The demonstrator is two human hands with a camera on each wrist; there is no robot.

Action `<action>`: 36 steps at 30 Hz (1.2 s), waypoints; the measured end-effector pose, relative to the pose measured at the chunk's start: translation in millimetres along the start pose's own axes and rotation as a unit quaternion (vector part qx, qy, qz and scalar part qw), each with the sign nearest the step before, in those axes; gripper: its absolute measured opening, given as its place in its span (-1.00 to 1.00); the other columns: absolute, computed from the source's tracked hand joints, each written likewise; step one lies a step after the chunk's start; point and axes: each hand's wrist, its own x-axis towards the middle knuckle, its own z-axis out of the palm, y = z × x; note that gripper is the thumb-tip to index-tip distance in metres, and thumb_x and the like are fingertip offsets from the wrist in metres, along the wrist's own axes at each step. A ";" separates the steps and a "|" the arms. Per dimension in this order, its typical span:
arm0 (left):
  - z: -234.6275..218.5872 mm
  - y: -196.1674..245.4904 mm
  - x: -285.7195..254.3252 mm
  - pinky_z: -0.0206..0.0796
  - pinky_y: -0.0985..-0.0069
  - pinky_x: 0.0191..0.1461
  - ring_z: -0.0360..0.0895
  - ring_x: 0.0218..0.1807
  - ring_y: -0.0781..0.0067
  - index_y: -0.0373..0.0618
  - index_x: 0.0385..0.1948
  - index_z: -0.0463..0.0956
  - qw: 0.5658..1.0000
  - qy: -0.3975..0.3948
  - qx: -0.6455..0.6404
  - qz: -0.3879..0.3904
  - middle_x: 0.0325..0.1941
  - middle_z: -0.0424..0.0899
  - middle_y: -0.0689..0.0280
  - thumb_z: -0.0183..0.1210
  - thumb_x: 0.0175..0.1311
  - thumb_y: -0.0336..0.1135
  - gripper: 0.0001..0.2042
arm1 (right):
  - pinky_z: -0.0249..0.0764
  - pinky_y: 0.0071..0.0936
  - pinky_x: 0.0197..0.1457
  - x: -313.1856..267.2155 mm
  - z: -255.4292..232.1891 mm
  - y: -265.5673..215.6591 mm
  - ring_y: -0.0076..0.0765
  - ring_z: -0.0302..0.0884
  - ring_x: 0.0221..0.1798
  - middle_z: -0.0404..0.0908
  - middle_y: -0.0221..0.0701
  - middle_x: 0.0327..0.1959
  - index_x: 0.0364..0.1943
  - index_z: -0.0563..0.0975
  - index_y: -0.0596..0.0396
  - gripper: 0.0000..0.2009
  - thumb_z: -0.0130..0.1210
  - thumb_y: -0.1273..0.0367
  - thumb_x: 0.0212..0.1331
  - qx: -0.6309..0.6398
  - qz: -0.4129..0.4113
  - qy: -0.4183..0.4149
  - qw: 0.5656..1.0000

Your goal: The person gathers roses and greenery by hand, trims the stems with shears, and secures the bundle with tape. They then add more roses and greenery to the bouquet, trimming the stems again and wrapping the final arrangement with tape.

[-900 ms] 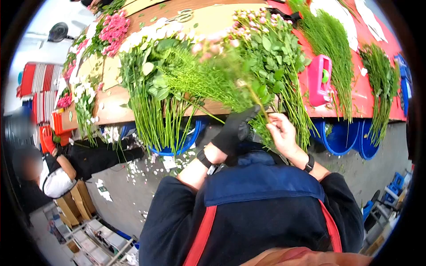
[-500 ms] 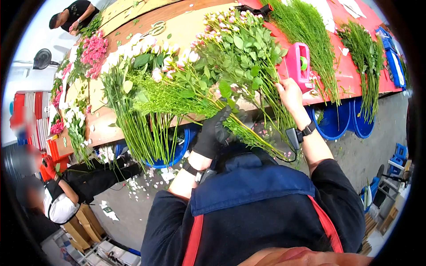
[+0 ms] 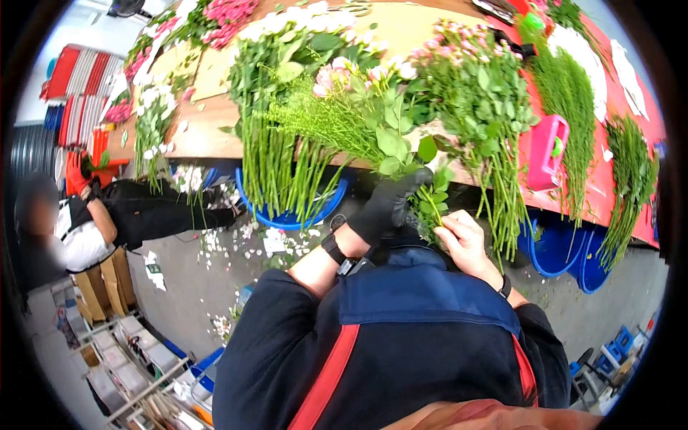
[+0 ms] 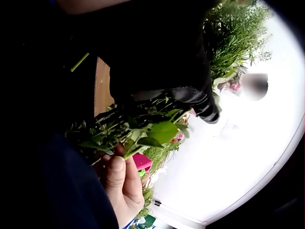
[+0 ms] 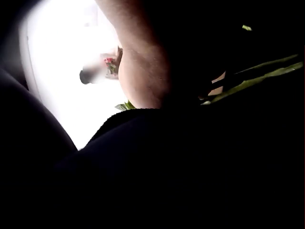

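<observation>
The black-gloved left hand (image 3: 390,206) grips a mixed bunch by its stems, with feathery greenery (image 3: 326,122) and pink-and-white roses (image 3: 337,77) fanning out above it. Just right of the glove, the bare right hand (image 3: 464,240) pinches a leafy stem (image 3: 432,204) between thumb and fingers. In the left wrist view that hand (image 4: 125,183) holds the stem near green leaves (image 4: 163,132), while the dark glove (image 4: 195,98) fills the top. The right wrist view is mostly dark, showing bare skin (image 5: 145,71) and a few green stems (image 5: 257,83).
On the table (image 3: 208,136) lie white roses (image 3: 287,29), pink roses (image 3: 466,43), greenery (image 3: 566,93) and a pink tape dispenser (image 3: 547,154). Blue buckets (image 3: 552,244) stand below the edge. Petals litter the floor (image 3: 193,287). Another person (image 3: 86,233) is at the left.
The right hand has come back from the pink roses on the table to beside the glove, where it now pinches a leafy stem. The left hand still grips the bunch; the head view has shifted.
</observation>
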 end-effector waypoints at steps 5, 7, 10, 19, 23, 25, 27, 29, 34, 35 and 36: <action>-60.3 24.2 -51.0 0.37 0.42 0.11 0.54 0.06 0.28 -0.20 0.23 0.22 0.947 0.010 0.306 0.096 0.08 0.54 0.18 0.18 0.20 -0.18 -0.42 | 0.47 -0.42 -0.30 17.6 66.5 -18.0 -0.24 0.53 -0.38 0.56 -0.30 -0.38 -0.29 0.60 0.18 -0.82 0.23 0.36 0.08 -0.107 -0.049 -0.107 0.987; -97.9 12.0 -78.0 0.37 0.47 0.05 0.50 -0.07 0.39 -0.18 0.23 0.22 0.970 0.028 0.238 0.034 -0.04 0.53 0.28 0.10 0.27 -0.20 -0.48 | 0.46 -0.44 -0.34 37.4 95.9 -27.7 -0.30 0.52 -0.42 0.57 -0.33 -0.47 -0.36 0.60 0.18 -0.81 0.24 0.32 0.08 -0.033 -0.043 -0.177 0.983; -150.0 -9.2 -124.5 0.35 0.55 -0.06 0.40 -0.28 0.59 -0.16 0.16 0.28 0.930 0.089 0.342 0.099 -0.25 0.47 0.45 -0.05 0.38 -0.18 -0.60 | 0.45 -0.47 -0.36 67.9 147.0 -15.5 -0.34 0.52 -0.46 0.57 -0.33 -0.55 -0.41 0.60 0.18 -0.78 0.23 0.27 0.10 0.125 0.249 -0.127 0.952; -232.7 31.0 -188.6 0.08 0.67 -0.33 0.06 -0.49 0.68 -0.15 -0.13 0.41 0.953 0.236 -0.129 -0.143 -0.54 0.14 0.52 -0.06 0.41 -0.03 -0.66 | 0.43 -0.25 -0.22 134.3 232.5 38.5 -0.11 0.50 -0.32 0.54 -0.26 -0.48 -0.39 0.53 0.15 -0.70 0.27 0.19 -0.01 -0.325 0.135 0.106 0.930; -263.5 37.4 -199.5 0.31 0.61 -0.22 0.20 -0.47 0.68 -0.15 -0.08 0.41 0.930 0.230 -0.233 -0.167 -0.52 0.19 0.50 -0.10 0.44 -0.10 -0.70 | 0.46 -0.44 -0.53 131.5 252.9 22.2 -0.35 0.50 -0.60 0.55 -0.33 -0.58 -0.33 0.53 0.21 -0.66 0.14 0.15 0.17 0.029 0.337 0.062 0.939; -266.6 41.0 -201.2 0.39 0.58 -0.18 0.23 -0.47 0.71 -0.17 -0.06 0.42 0.910 0.237 -0.292 -0.174 -0.52 0.21 0.50 -0.10 0.45 -0.12 -0.69 | 0.41 -0.61 -0.67 128.1 262.1 17.9 -0.51 0.46 -0.68 0.55 -0.39 -0.57 -0.27 0.50 0.19 -0.63 0.09 0.10 0.22 0.129 0.443 0.059 0.885; -264.6 47.8 -200.8 0.38 0.59 -0.19 0.23 -0.46 0.72 -0.17 -0.07 0.42 0.905 0.242 -0.301 -0.179 -0.53 0.20 0.51 -0.10 0.45 -0.12 -0.69 | 0.35 -0.61 -0.68 131.8 272.5 19.8 -0.54 0.41 -0.69 0.50 -0.42 -0.62 -0.30 0.55 0.18 -0.61 0.15 0.07 0.16 0.065 0.471 0.021 0.880; -268.0 42.9 -201.7 0.35 0.50 -0.23 0.22 -0.46 0.66 -0.10 -0.11 0.40 0.906 0.246 -0.288 -0.191 -0.55 0.15 0.51 -0.05 0.41 -0.09 -0.72 | 0.29 -0.57 -0.68 134.7 277.3 15.4 -0.55 0.42 -0.72 0.53 -0.36 -0.68 -0.57 0.59 0.13 -0.49 0.21 -0.10 -0.01 -0.072 0.409 -0.030 0.909; -269.1 40.4 -201.0 0.33 0.65 -0.23 0.20 -0.45 0.70 -0.13 -0.09 0.39 0.893 0.234 -0.310 -0.227 -0.51 0.17 0.53 -0.04 0.41 -0.12 -0.72 | 0.25 -0.58 -0.67 140.3 312.2 21.3 -0.61 0.35 -0.70 0.46 -0.53 -0.71 -0.57 0.54 0.08 -0.74 0.30 0.23 0.04 0.228 0.423 0.182 0.858; -272.8 31.8 -202.0 0.32 0.67 -0.23 0.20 -0.45 0.70 -0.14 -0.09 0.39 0.896 0.221 -0.318 -0.218 -0.51 0.17 0.52 -0.05 0.41 -0.12 -0.72 | 0.25 -0.59 -0.67 140.1 313.6 16.8 -0.61 0.33 -0.71 0.44 -0.54 -0.71 -0.55 0.53 0.07 -0.76 0.30 0.24 0.04 0.292 0.416 0.194 0.839; -273.1 31.9 -200.8 0.32 0.68 -0.23 0.20 -0.45 0.70 -0.15 -0.09 0.39 0.898 0.208 -0.326 -0.209 -0.50 0.17 0.52 -0.05 0.41 -0.12 -0.72 | 0.26 -0.60 -0.67 140.6 314.3 15.3 -0.62 0.31 -0.71 0.43 -0.56 -0.71 -0.54 0.51 0.07 -0.77 0.29 0.26 0.05 0.355 0.407 0.204 0.816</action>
